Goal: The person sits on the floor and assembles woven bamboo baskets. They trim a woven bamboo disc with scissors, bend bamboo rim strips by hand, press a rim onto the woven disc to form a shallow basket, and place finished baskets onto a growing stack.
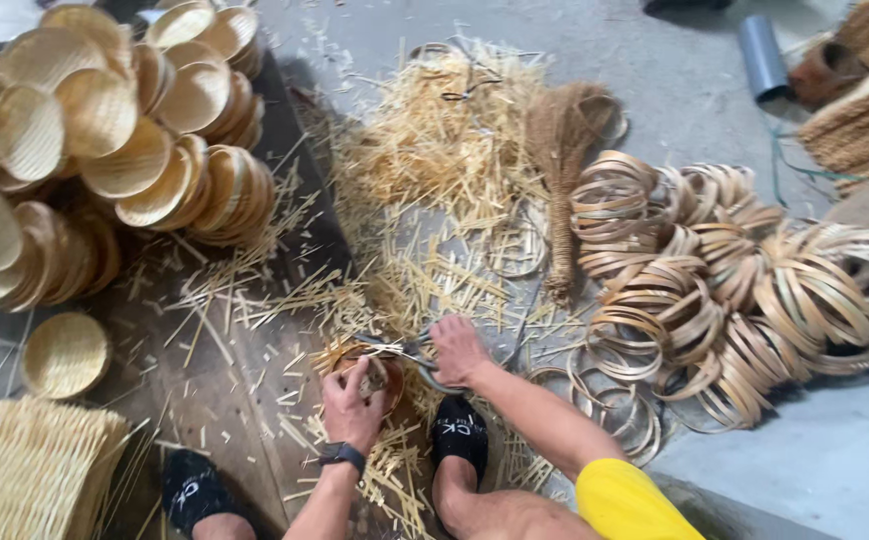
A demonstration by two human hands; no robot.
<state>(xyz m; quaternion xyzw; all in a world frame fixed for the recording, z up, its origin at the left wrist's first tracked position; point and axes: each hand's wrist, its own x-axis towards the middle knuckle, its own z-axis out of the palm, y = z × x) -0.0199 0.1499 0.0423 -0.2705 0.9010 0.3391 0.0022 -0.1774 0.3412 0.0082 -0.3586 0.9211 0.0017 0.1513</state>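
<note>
Two hands work low over the floor (715,100), between the person's feet. Left hand (353,402), with a dark watch (342,454) at the wrist, is closed around a small round basket (370,372), fingers curled over its near rim; loose strip ends stick out around the edge. Right hand (458,347) is closed on the handles of scissors (405,350), whose blades point left and meet the basket's far rim. Whether the blades are parted cannot be told.

Basket position: on a dark board (225,400) on the floor, just in front of the black shoes (458,432), amid scattered offcuts.

Surroundings:
- Pale bamboo trimmings (435,140) lie heaped beyond the hands and trail down to the basket.
- Finished round baskets are stacked in rows (105,130) at upper left; one lies alone (65,354) at left.
- Flat woven mats (30,465) are piled at lower left.
- Bamboo hoops (735,290) lie in an overlapping mass at right, well apart from the basket.
- One fibre brush (565,180) lies between trimmings and hoops.
- Grey pipe (763,55) stands at upper right, near coarse brown matting (865,120).
- Yellow cloth (630,500) shows at the bottom edge.
</note>
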